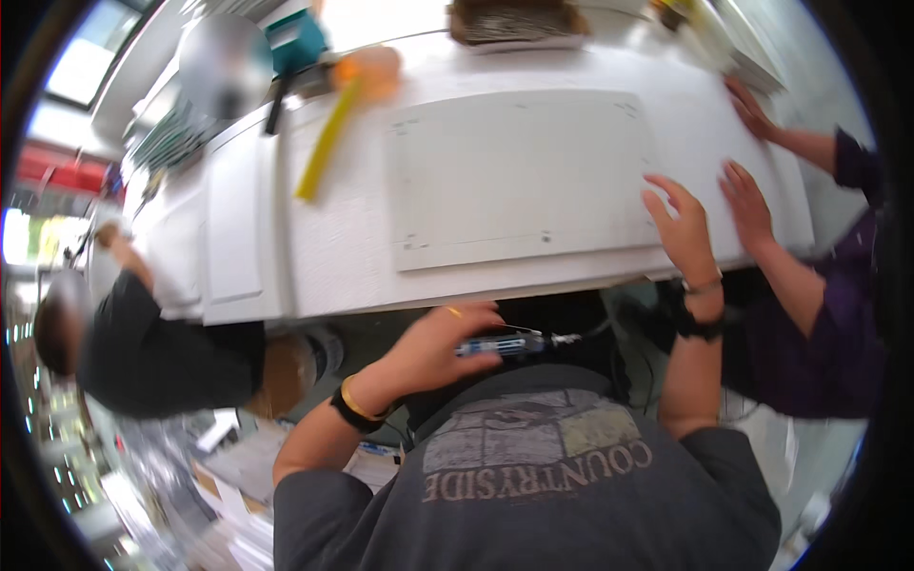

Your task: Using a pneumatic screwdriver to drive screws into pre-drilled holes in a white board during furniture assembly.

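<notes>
My left hand (433,344) is closed around a slim blue tool (503,344) with a metal tip pointing right, held just below the near edge of a large white door (333,257) lying flat. My right hand (681,226) rests flat with spread fingers on the door's right part, beside a thin white rectangular panel (519,176) that lies on it. Both my wrists carry dark bands.
Another person in a purple sleeve presses two hands (747,205) (752,109) on the door's right end. A person in a dark shirt (152,357) stands at the left. A yellow bar (327,143), a teal tool (295,43) and a cardboard box (514,21) lie at the far side.
</notes>
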### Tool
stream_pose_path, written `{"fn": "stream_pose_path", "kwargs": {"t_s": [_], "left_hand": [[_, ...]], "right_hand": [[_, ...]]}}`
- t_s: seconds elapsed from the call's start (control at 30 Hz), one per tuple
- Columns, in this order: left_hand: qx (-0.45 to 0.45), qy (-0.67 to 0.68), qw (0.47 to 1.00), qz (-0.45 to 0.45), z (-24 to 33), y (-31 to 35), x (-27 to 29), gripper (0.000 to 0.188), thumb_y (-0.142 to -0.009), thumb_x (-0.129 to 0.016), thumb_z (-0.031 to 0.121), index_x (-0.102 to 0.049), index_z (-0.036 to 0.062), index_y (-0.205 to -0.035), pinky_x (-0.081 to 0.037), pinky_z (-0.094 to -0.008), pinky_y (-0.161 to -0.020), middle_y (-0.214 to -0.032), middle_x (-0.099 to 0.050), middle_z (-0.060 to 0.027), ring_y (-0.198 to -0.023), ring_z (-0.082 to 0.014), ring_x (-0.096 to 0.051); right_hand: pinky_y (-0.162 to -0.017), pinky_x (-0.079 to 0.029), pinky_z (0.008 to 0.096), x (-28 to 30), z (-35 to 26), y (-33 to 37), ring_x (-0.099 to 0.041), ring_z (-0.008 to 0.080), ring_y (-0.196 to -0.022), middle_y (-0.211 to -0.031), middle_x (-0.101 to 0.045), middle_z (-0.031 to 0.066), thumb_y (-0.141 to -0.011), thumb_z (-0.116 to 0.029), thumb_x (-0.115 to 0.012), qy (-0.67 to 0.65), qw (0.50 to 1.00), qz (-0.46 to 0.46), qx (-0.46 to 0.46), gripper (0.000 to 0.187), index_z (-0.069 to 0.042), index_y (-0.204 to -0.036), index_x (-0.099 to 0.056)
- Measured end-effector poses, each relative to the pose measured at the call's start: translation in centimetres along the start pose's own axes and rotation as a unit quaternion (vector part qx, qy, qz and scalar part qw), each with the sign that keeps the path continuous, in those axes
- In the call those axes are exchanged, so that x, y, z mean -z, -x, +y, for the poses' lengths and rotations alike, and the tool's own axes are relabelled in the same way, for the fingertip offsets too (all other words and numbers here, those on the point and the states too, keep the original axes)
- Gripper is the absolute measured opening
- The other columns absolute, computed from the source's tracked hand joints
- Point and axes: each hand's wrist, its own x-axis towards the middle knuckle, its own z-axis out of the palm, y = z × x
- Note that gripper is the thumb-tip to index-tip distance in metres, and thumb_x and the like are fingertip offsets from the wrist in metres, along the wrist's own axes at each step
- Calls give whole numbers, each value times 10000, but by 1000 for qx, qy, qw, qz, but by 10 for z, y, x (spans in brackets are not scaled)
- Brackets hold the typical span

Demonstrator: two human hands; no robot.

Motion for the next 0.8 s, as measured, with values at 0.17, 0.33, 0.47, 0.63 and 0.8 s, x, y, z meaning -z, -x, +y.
{"fn": "stream_pose_path", "kwargs": {"t_s": [0.17, 0.33, 0.47, 0.63, 0.8], "left_hand": [[56, -43, 959, 273, -40, -42, 33, 420, -789, -651, 161, -507, 41, -1165, -299, -381, -1027, -1299, -455, -166, -1264, -300, -372], [102, -110, 925, 349, -87, -63, 31, 475, -782, -639, 168, -455, 11, -1191, -315, -439, -990, -1300, -389, -241, -1258, -364, -316], [125, -108, 908, 385, -105, -66, 22, 485, -786, -628, 168, -440, -9, -1196, -326, -413, -985, -1276, -412, -230, -1220, -344, -363], [115, 45, 898, 423, -119, -70, 22, 461, -779, -624, 154, -453, -23, -1169, -348, -364, -972, -1227, -445, -218, -1156, -311, -431], [77, -53, 883, 459, -126, -59, 17, 448, -749, -636, 165, -470, -16, -1124, -317, -410, -988, -1176, -480, -207, -1134, -354, -421]], "right_hand": [[-931, -402, 397, 7, 71, 0, -520, 351, -1069, -1116, -573, 215, -785, -278, -630, 161, 983, 77, -45, 418, -1, -1093, -578], [-910, -422, 397, -5, 60, -15, -528, 374, -1047, -1059, -571, 262, -764, -391, -611, 158, 961, 30, -227, 529, 22, -1092, -563], [-849, -462, 411, -9, 55, -27, -583, 387, -953, -972, -608, 267, -761, -420, -578, 211, 945, 22, -247, 538, 59, -1005, -589], [-791, -479, 428, -12, 60, -47, -608, 410, -858, -835, -608, 302, -776, -463, -544, 254, 933, 29, -254, 573, 102, -815, -630], [-729, -467, 452, -9, 87, -51, -613, 385, -797, -844, -607, 275, -915, -292, -422, 243, 966, -64, -58, 413, 72, -988, -604]]}}
